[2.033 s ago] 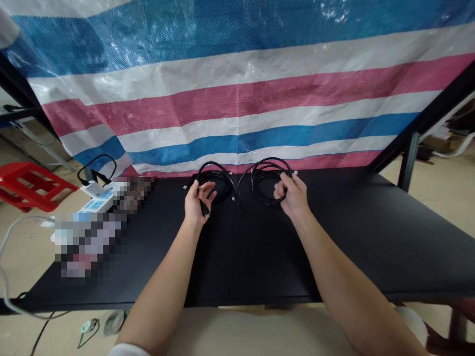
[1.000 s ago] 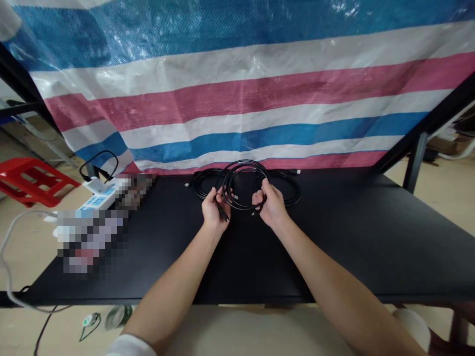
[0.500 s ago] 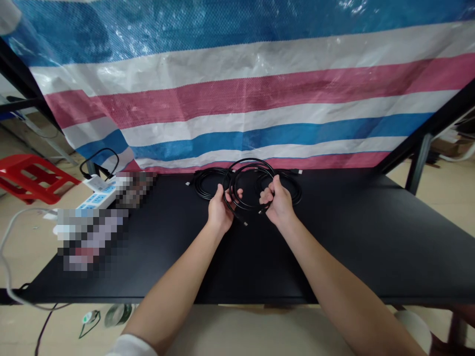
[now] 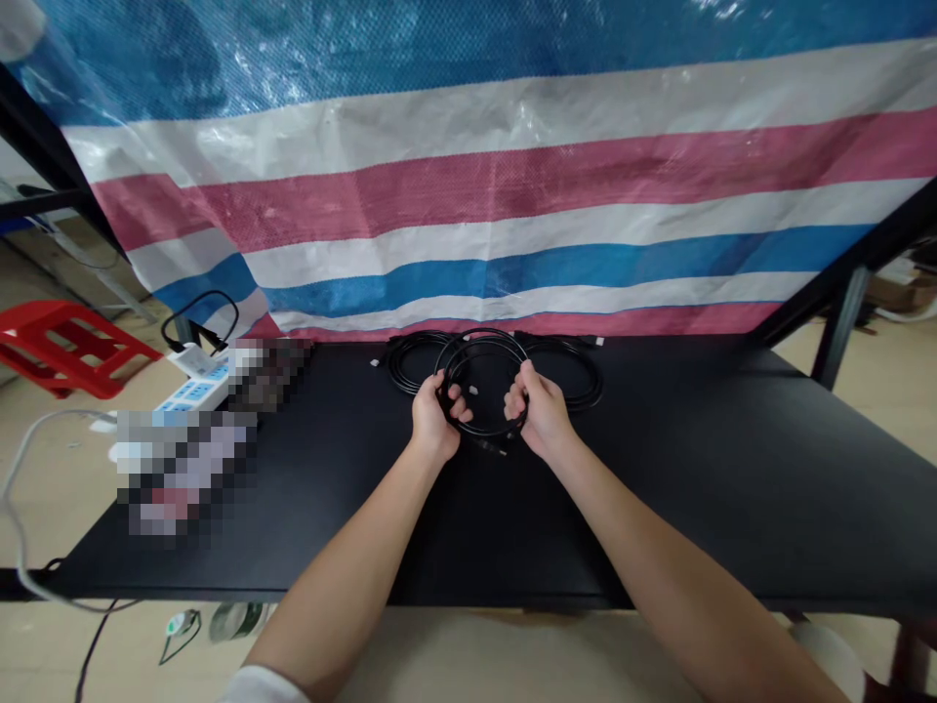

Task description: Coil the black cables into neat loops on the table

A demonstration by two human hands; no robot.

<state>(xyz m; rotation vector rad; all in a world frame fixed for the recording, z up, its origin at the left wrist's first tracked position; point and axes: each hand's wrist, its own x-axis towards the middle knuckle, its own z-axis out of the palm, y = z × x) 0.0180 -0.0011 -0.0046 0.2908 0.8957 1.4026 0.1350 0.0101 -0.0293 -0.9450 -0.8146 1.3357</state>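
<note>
Both hands sit at the middle of the far part of the black table (image 4: 586, 508). My left hand (image 4: 439, 420) and my right hand (image 4: 538, 415) each grip one side of a loop of black cable (image 4: 479, 344), which stands up between them. A black cable plug (image 4: 492, 447) hangs below the loop, near my left hand. Behind the hands, two more flat coils of black cable lie on the tabletop, one to the left (image 4: 410, 363) and one to the right (image 4: 575, 383). The hands hide parts of the loop.
A white power strip (image 4: 194, 386) with a black cord stands at the table's left edge, near two pixelated, unreadable patches of objects (image 4: 186, 469). A striped plastic tarp (image 4: 468, 225) hangs behind the table. A red plastic stool (image 4: 62, 351) sits on the floor at left.
My hands have come together from their separate coils, lifting a loop of cable between them. The cable's plug now hangs lower, and the other coils lie on the table.
</note>
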